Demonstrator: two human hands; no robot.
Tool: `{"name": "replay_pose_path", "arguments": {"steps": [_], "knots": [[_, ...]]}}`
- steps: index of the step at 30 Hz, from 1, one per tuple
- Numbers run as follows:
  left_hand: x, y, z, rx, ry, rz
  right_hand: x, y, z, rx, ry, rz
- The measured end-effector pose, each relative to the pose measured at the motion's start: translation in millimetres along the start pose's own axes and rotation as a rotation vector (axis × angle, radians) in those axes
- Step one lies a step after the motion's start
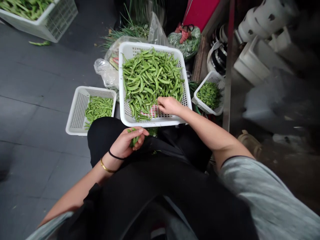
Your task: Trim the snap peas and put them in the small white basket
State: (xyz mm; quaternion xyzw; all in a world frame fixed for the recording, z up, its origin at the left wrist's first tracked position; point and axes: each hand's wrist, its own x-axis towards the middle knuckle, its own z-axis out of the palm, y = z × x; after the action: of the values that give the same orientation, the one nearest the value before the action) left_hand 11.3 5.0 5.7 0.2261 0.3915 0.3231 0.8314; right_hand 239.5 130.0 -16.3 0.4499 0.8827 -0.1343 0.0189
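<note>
A large white plastic basket point(121, 100) stands in front of my knees, with a heap of green pea pods point(152, 76) in it. My left hand point(128, 141) is closed round several pea pods point(134, 137), just over my lap and near the basket's front rim. Inside the basket, my right hand point(170, 106) touches the front right part of the heap with its fingers curled together. Whatever may be between those fingertips is hidden. On the floor at left, a smaller white basket point(75, 111) holds more pea pods point(100, 107).
A small basket point(200, 102) of leafy greens stands at right, beside a metal edge point(227, 100). Behind the large basket lie plastic bags point(107, 71) and green onions point(125, 35). Another white basket point(60, 20) of greens is at upper left. White containers point(252, 61) fill the right side.
</note>
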Motion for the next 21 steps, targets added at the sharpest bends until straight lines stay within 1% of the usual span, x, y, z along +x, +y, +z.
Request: {"name": "replay_pose_path", "arguments": {"steps": [2, 3, 4, 6, 7, 8, 9, 10, 12, 13, 15, 17, 18, 19, 20, 21], "knots": [[1.7, -3.2, 6.9, 0.036, 0.026, 0.003, -30.7, -22.6, -15.0, 0.256, 0.249, 0.017], [2.6, -5.0, 10.6, 0.045, 0.038, 0.014, -47.1, -36.2, -19.4, 0.373, 0.330, -0.010], [3.2, -7.0, 14.1, 0.047, 0.046, 0.034, -63.1, -50.0, -21.4, 0.478, 0.361, -0.078], [3.8, -10.8, 20.4, 0.040, 0.058, 0.100, -90.0, -74.7, -19.3, 0.674, 0.340, -0.233], [3.4, -12.5, 22.9, 0.036, 0.066, 0.136, -100.1, -84.2, -16.3, 0.750, 0.322, -0.278], [2.4, -13.9, 25.2, 0.035, 0.080, 0.169, -107.6, -91.3, -12.8, 0.815, 0.309, -0.285], [0.9, -15.1, 27.1, 0.035, 0.101, 0.200, -112.7, -96.2, -9.4, 0.873, 0.305, -0.248], [-1.2, -16.0, 28.9, 0.039, 0.126, 0.229, -115.9, -99.3, -6.4, 0.932, 0.306, -0.173], [-6.6, -17.1, 31.8, 0.068, 0.158, 0.269, -118.4, -102.2, -2.2, 1.091, 0.262, 0.016], [-9.7, -17.5, 33.0, 0.089, 0.160, 0.279, -118.5, -103.2, -0.9, 1.198, 0.196, 0.093], [-15.5, -18.2, 34.6, 0.132, 0.145, 0.285, -118.0, -105.7, 0.7, 1.428, 0.012, 0.184], [-20.3, -18.6, 34.2, 0.167, 0.104, 0.272, -117.7, -107.9, 1.0, 1.605, -0.144, 0.214], [-22.2, -18.6, 33.2, 0.182, 0.071, 0.255, -117.8, -107.5, 0.3, 1.657, -0.172, 0.224], [-23.7, -18.4, 31.7, 0.198, 0.031, 0.228, -118.4, -105.5, -1.3, 1.685, -0.159, 0.234], [-24.8, -18.1, 29.7, 0.213, -0.013, 0.192, -119.5, -101.5, -3.9, 1.695, -0.107, 0.248], [-25.7, -17.5, 27.4, 0.224, -0.056, 0.150, -121.3, -95.5, -7.8, 1.691, -0.023, 0.262]]}}
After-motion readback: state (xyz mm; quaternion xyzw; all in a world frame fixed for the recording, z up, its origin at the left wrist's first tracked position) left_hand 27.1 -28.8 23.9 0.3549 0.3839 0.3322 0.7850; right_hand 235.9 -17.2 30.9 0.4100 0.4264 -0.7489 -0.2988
